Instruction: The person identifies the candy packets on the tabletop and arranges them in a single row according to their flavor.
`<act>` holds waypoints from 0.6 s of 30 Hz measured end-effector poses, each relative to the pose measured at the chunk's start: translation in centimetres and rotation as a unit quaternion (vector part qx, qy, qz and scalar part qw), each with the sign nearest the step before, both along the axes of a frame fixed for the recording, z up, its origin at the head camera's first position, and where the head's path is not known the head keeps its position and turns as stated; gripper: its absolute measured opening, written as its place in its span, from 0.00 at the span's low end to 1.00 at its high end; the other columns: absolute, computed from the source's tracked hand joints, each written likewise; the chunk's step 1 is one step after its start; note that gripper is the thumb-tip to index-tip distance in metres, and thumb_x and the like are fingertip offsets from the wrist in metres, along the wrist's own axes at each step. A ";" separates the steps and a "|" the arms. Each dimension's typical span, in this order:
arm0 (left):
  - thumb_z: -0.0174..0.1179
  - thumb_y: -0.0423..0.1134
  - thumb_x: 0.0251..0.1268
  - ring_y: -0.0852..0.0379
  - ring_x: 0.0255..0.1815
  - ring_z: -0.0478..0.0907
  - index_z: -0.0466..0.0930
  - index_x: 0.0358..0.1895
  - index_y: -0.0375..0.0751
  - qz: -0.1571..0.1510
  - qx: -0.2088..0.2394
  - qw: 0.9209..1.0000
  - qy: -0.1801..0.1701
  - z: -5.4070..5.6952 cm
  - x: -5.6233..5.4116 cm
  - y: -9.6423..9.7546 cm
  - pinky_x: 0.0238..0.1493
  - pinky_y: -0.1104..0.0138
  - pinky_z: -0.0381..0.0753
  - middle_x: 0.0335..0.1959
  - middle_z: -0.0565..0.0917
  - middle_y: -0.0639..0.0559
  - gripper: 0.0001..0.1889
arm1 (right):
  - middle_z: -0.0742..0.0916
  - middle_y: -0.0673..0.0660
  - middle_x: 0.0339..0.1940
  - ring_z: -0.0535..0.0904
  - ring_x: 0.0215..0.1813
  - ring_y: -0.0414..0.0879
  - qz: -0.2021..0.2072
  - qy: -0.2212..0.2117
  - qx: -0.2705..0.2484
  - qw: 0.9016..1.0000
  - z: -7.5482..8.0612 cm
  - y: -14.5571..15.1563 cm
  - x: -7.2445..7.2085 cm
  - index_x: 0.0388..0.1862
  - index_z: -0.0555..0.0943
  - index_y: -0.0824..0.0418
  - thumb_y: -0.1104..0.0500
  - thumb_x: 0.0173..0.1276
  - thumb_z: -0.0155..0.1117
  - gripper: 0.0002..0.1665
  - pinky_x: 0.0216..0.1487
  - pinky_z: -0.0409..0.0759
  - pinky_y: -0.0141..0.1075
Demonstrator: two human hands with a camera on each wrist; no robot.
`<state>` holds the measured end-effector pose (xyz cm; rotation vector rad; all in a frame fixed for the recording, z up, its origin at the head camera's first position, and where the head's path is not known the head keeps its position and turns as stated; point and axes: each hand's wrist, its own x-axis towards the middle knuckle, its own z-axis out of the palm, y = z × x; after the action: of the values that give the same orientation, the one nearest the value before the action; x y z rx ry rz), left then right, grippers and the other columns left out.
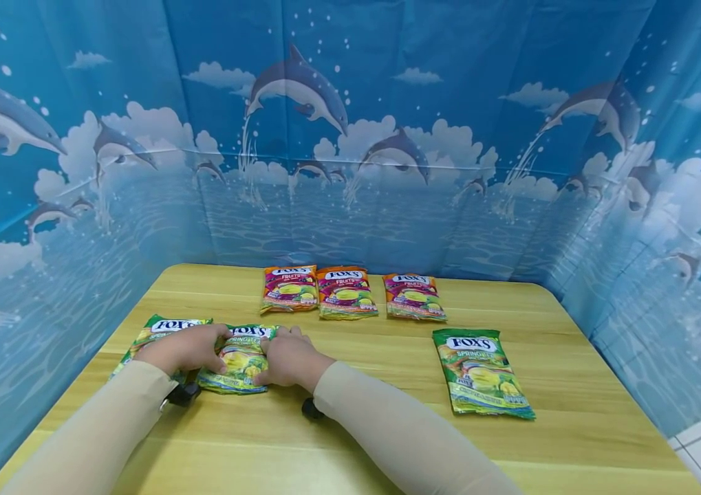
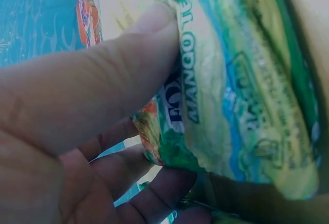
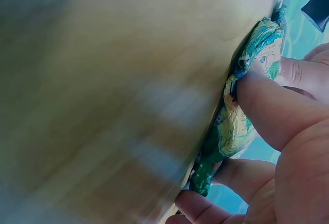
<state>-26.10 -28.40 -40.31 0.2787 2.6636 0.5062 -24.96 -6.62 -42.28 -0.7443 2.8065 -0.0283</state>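
Both hands hold a green FOX'S candy bag (image 1: 240, 364) at the left of the table, its front facing up. My left hand (image 1: 192, 347) grips its left side; in the left wrist view the thumb (image 2: 139, 44) presses on the bag's printed face, with fingers curled along its edge. My right hand (image 1: 293, 359) grips the right side, and in the right wrist view thumb and fingers (image 3: 247, 175) lie around its edge. Another green candy bag (image 1: 152, 333) lies under and beyond my left hand, partly hidden by it.
Three orange-red FOX'S Fruits bags (image 1: 347, 294) lie in a row near the back edge of the wooden table (image 1: 362, 385). A green Springtea bag (image 1: 480, 371) lies on the right. A dolphin-printed curtain (image 1: 350, 206) surrounds the table's back and sides.
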 end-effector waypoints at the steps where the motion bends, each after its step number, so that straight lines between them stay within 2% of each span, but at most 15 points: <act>1: 0.77 0.43 0.62 0.40 0.60 0.79 0.71 0.74 0.34 0.001 0.000 1.000 -0.001 0.0 0.0 0.0 0.62 0.41 0.79 0.63 0.82 0.35 0.39 | 0.78 0.52 0.71 0.69 0.60 0.48 -0.001 0.000 0.000 1.000 0.0 0.0 0.0 0.82 0.68 0.41 0.25 0.66 0.66 0.50 0.62 0.76 0.42; 18: 0.77 0.42 0.62 0.39 0.62 0.77 0.72 0.74 0.36 0.016 0.002 1.000 -0.005 0.0 0.2 0.2 0.65 0.39 0.76 0.67 0.79 0.33 0.38 | 0.78 0.52 0.72 0.69 0.58 0.47 -0.004 0.005 0.001 1.000 -0.5 0.0 -0.1 0.82 0.69 0.41 0.24 0.66 0.66 0.50 0.60 0.77 0.41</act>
<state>-25.91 -28.22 -40.33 0.2337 2.6619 0.5220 -25.09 -6.63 -42.74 -0.7335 2.8186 -0.0240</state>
